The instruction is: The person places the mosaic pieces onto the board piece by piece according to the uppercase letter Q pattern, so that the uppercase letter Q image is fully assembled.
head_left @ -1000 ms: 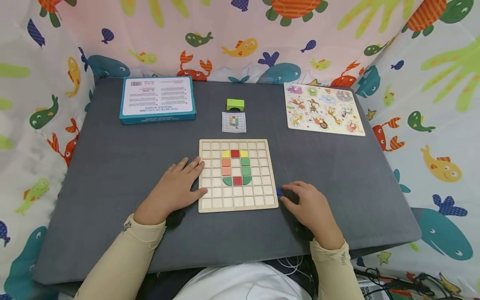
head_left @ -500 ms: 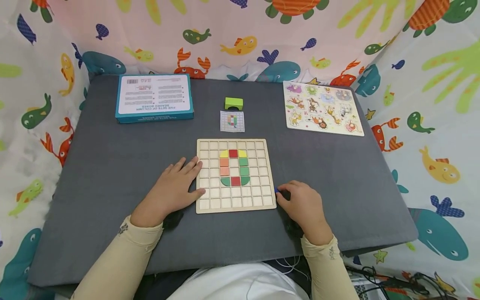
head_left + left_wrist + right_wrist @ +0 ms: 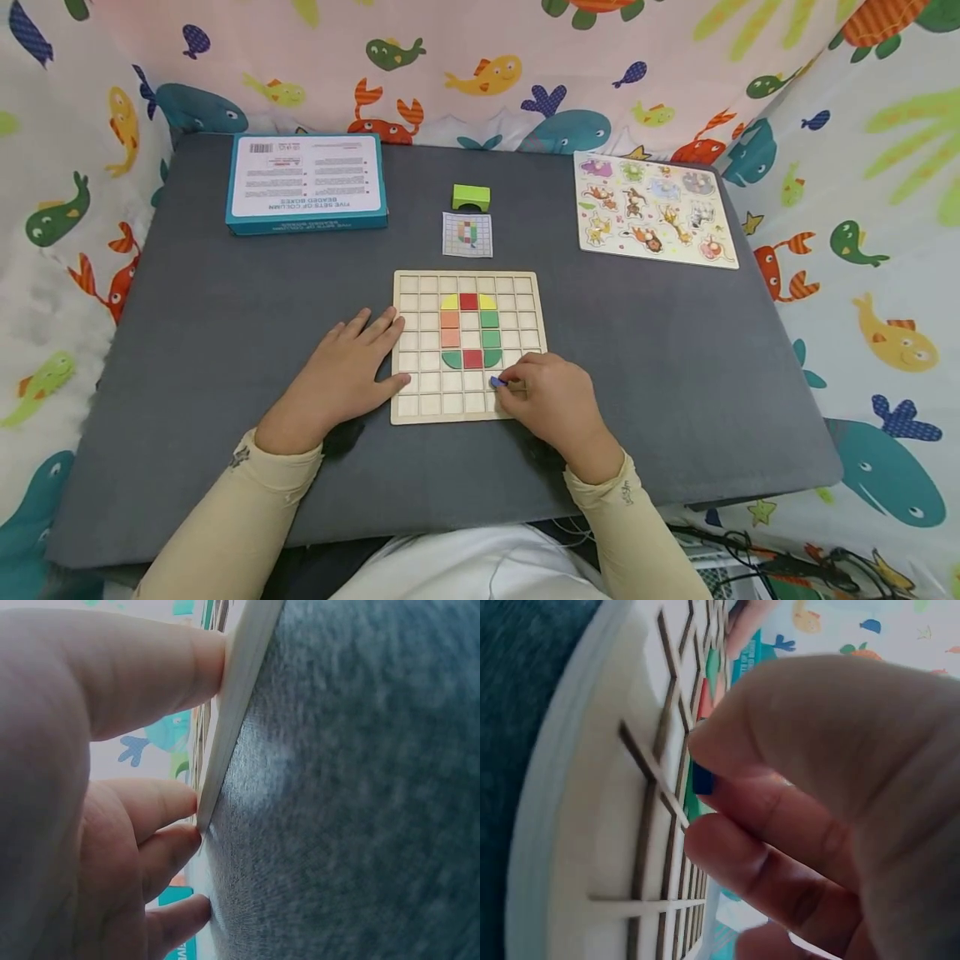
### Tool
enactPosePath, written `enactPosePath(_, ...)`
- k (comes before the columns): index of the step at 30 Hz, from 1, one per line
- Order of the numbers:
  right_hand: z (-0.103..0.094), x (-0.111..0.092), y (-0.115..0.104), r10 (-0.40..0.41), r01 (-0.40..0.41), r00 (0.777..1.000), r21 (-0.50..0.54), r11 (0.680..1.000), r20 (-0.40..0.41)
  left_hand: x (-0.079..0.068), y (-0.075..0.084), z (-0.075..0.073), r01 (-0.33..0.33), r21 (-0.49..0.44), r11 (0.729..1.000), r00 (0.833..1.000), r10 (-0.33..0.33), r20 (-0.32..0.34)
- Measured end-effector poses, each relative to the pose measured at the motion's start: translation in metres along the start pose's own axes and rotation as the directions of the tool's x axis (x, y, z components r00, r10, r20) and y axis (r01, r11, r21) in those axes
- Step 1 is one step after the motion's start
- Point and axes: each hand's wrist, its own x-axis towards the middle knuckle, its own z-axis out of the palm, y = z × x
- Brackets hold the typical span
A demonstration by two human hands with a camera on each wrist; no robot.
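Observation:
A wooden grid board [image 3: 420, 406] lies on the grey table, with red, yellow, orange and green tiles set in a ring in its cells. My left hand [image 3: 341, 375] rests flat at the board's left edge, fingers spread and thumb touching the rim, as the left wrist view also shows. My right hand [image 3: 551, 404] is over the board's lower right part. Between thumb and forefinger it pinches a small blue tile [image 3: 498, 382], just below the green corner tile [image 3: 492, 358]. In the right wrist view the blue tile [image 3: 703, 778] is partly hidden by the thumb.
Behind the board lie a small pattern card [image 3: 467, 235] and a green arched block [image 3: 471, 197]. A teal box [image 3: 306, 179] stands at the back left, an animal puzzle board [image 3: 656, 208] at the back right. A printed curtain [image 3: 480, 50] surrounds the table.
My right hand has moved left from beside the board's right edge to over its cells, carrying the blue tile. My left hand has stayed at the left edge. The head view has shifted slightly.

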Motion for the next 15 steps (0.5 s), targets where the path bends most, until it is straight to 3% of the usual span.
enactPosePath(10,-0.004,0.001,-0.003,-0.032,0.032,0.999,0.006,0.999,0.011,-0.003,0.007,-0.003,-0.026,0.031,0.999,0.999,0.027,-0.036)
enactPosePath(13,-0.012,0.008,0.001,-0.111,0.111,0.994,0.025,0.994,-0.013,-0.005,0.011,-0.004,-0.080,0.020,0.997,0.990,0.082,-0.115)
enactPosePath(15,-0.017,0.015,0.007,-0.172,0.173,0.985,0.034,0.984,-0.027,-0.007,0.014,-0.004,-0.146,0.020,0.989,0.970,0.147,-0.195)
